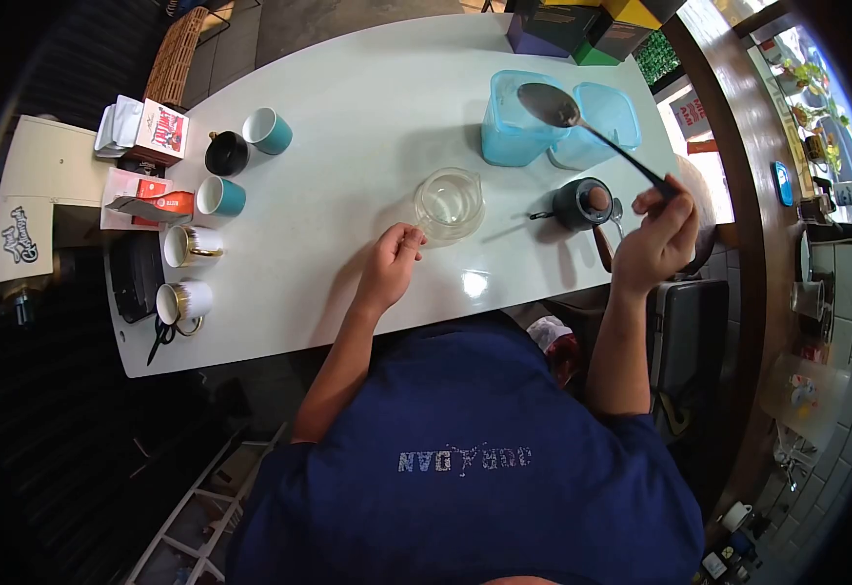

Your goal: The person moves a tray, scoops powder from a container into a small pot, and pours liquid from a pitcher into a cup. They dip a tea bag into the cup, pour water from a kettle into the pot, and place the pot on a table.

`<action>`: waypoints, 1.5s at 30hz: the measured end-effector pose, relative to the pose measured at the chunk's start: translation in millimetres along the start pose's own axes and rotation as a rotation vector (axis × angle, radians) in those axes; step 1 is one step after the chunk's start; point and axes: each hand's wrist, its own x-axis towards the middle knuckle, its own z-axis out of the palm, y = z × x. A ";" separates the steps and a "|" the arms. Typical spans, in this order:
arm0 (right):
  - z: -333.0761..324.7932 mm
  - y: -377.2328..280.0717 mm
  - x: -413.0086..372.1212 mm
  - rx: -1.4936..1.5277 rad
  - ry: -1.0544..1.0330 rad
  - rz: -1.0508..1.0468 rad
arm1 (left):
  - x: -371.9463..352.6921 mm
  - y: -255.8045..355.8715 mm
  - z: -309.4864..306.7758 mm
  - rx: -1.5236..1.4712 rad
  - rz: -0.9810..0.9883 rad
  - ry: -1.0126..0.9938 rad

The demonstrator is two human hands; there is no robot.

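My left hand (392,263) is closed on the handle of a clear glass jug (451,207) that has a small spout. Inside the jug there looks to be little or nothing. Raised on the right, my right hand (656,239) grips the dark handle of a large metal serving spoon (549,104). Its bowl overlaps two translucent blue plastic containers (518,136) in this view. Below that hand's reach, near my right wrist, stands a small black pot (574,205) with a brown knob on its lid. A small spoon (618,216) lies beside the pot.
Along the left side of the white table (348,127) stand teal cups (268,132), a black cup (226,154) and white-and-gold mugs (190,247). Black scissors (160,336) lie at the front left corner. Dark boxes (553,29) with coloured panels stand at the far right.
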 end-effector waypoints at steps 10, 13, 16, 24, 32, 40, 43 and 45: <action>49.8 39.1 40.4 -0.512 -0.350 -0.206 | -0.6 7.8 -2.6 -0.029 -0.040 -0.016; 61.9 45.5 37.2 -0.531 -0.444 -0.236 | 0.3 2.2 -2.0 -0.039 -0.026 0.001; 69.8 52.9 34.7 -0.528 -0.506 -0.199 | -0.1 2.6 -3.1 -0.018 -0.022 -0.010; 76.4 63.3 34.9 -0.538 -0.499 -0.181 | 0.4 3.5 -3.6 -0.012 -0.029 -0.013; 79.2 59.5 35.6 -0.701 -0.524 -0.087 | 0.2 5.8 -5.0 0.021 -0.033 -0.030; 70.1 54.6 45.7 -0.734 -0.397 -0.061 | 0.9 9.1 -7.1 0.035 -0.029 -0.051; 60.2 34.3 55.6 -0.652 -0.254 0.092 | 0.8 10.8 -7.2 0.027 -0.043 -0.048; 51.2 29.6 62.7 -0.606 -0.206 0.091 | 1.6 9.6 -7.2 0.028 -0.037 -0.046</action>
